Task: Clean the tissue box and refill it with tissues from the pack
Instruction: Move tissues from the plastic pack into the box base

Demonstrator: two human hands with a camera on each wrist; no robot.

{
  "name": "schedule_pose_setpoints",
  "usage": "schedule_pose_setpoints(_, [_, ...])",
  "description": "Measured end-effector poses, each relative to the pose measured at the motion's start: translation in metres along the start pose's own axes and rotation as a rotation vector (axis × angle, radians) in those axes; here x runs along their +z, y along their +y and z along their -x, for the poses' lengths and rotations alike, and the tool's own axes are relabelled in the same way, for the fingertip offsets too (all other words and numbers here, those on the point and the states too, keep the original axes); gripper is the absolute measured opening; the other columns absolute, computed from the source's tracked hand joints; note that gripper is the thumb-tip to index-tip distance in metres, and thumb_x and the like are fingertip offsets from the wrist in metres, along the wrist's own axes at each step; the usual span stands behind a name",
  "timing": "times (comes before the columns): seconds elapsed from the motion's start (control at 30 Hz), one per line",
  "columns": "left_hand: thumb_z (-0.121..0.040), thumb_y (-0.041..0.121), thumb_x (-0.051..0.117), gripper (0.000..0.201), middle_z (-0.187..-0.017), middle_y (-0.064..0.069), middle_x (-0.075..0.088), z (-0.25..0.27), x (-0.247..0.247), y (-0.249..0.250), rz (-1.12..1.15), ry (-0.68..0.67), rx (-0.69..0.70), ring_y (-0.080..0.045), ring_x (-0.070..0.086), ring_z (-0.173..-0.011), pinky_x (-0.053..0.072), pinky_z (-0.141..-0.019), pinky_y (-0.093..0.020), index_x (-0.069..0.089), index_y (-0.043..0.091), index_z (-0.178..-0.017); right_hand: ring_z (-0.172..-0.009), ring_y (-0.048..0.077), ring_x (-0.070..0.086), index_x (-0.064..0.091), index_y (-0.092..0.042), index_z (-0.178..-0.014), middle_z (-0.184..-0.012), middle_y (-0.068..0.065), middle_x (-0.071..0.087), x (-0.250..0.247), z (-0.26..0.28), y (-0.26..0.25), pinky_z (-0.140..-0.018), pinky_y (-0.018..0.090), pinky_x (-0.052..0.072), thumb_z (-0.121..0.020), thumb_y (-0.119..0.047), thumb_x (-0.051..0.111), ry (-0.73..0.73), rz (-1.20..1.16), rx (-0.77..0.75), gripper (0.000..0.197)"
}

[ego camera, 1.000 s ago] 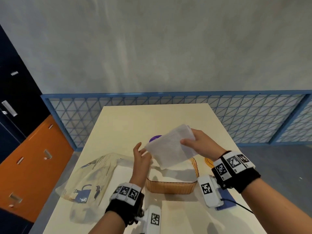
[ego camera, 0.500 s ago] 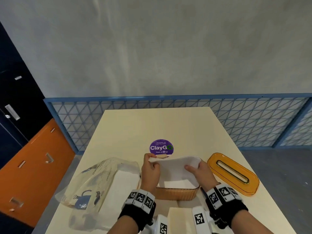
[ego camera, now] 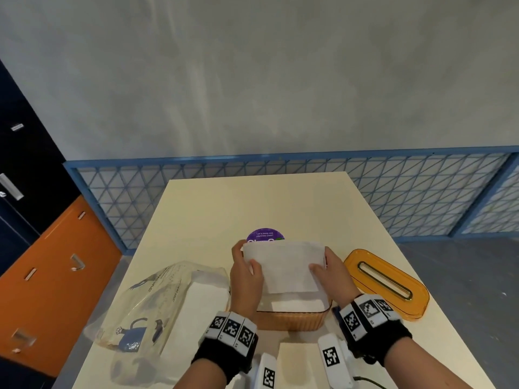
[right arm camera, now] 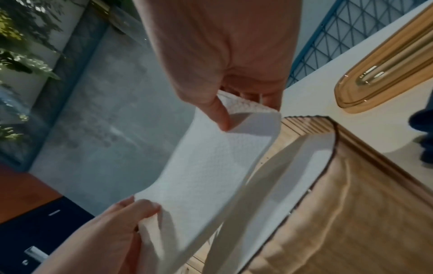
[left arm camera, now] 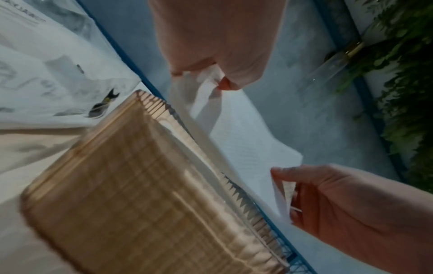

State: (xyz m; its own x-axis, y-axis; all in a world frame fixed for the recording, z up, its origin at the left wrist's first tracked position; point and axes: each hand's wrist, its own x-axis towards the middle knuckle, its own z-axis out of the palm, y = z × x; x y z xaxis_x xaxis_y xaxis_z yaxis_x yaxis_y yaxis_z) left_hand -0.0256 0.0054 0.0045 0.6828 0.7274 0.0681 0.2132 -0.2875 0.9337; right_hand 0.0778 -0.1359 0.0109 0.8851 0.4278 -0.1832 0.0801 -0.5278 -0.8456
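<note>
There are two hands: one left hand (ego camera: 247, 279) and one right hand (ego camera: 332, 276). There is one orange tissue box (ego camera: 292, 318), one orange lid (ego camera: 387, 282) at 3 o'clock, one tissue pack (ego camera: 151, 310) at 9 o'clock, one purple sticker (ego camera: 264, 235) at 12 o'clock, and one table (ego camera: 252, 203).

I saw the tissue box (ego camera: 292, 318) sitting on the table (ego camera: 252, 203) directly before me. My left hand (ego camera: 245, 279) and right hand (ego camera: 332, 276) held a tissue sheet (ego camera: 286, 266) between them, above the box's open top. The tissue pack (ego camera: 157, 307) lay just left of the box, the lid (ego camera: 387, 284) to its right. A round sticker (ego camera: 265, 235) lay behind the box, and a folded tissue (ego camera: 297, 357) lay nearer me.
</note>
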Motion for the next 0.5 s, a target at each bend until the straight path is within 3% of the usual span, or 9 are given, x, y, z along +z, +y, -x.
schedule_pose_setpoints(0.1, [-0.095, 0.005, 0.038, 0.058, -0.071, 0.003, 0.05, -0.006, 0.0, 0.001, -0.251, -0.083, -0.078, -0.021, 0.052, -0.077, 0.038, -0.085, -0.034, 0.015, 0.018, -0.146, -0.1, 0.025, 0.057, 0.049, -0.002, -0.118, -0.116, 0.014, 0.061, 0.001, -0.002, 0.007, -0.081, 0.03, 0.046, -0.089, -0.009, 0.053, -0.026, 0.122, 0.075, 0.03])
schedule_pose_setpoints(0.17, [-0.096, 0.007, 0.038, 0.067, -0.072, 0.002, 0.049, -0.005, 0.001, -0.001, -0.467, -0.184, -0.141, -0.018, 0.053, -0.081, 0.031, -0.085, -0.031, -0.001, 0.021, -0.149, -0.106, 0.029, 0.059, 0.047, -0.003, -0.122, -0.118, 0.015, 0.061, 0.005, -0.001, 0.013, -0.083, 0.029, 0.046, -0.088, -0.008, 0.055, -0.04, 0.189, 0.122, 0.036])
schedule_pose_setpoints(0.23, [-0.094, 0.006, 0.039, 0.076, -0.08, 0.001, 0.056, -0.006, 0.004, -0.007, -0.639, -0.187, -0.118, -0.02, 0.06, -0.088, 0.033, -0.085, -0.034, -0.009, 0.021, -0.15, -0.108, 0.03, 0.059, 0.044, -0.004, -0.126, -0.119, 0.016, 0.061, 0.008, 0.001, 0.014, -0.08, 0.025, 0.044, -0.087, -0.005, 0.056, -0.025, 0.229, 0.138, 0.04])
schedule_pose_setpoints(0.33, [-0.091, 0.003, 0.041, 0.081, -0.095, -0.002, 0.065, -0.006, 0.009, -0.016, -0.789, -0.196, -0.08, -0.021, 0.059, -0.094, 0.036, -0.089, -0.037, -0.011, 0.024, -0.149, -0.106, 0.031, 0.06, 0.039, -0.006, -0.129, -0.118, 0.018, 0.061, 0.013, 0.003, 0.011, -0.083, 0.029, 0.048, -0.088, -0.003, 0.055, -0.011, 0.307, 0.116, 0.044])
schedule_pose_setpoints(0.5, [-0.092, 0.004, 0.036, 0.074, -0.106, -0.006, 0.063, -0.01, 0.014, -0.014, -0.881, -0.263, -0.036, -0.024, 0.057, -0.102, 0.036, -0.099, -0.043, -0.008, 0.022, -0.15, -0.104, 0.033, 0.059, 0.031, -0.003, -0.132, -0.116, 0.021, 0.058, 0.015, 0.004, 0.007, -0.081, 0.033, 0.048, -0.09, -0.001, 0.048, -0.056, 0.511, 0.081, 0.046])
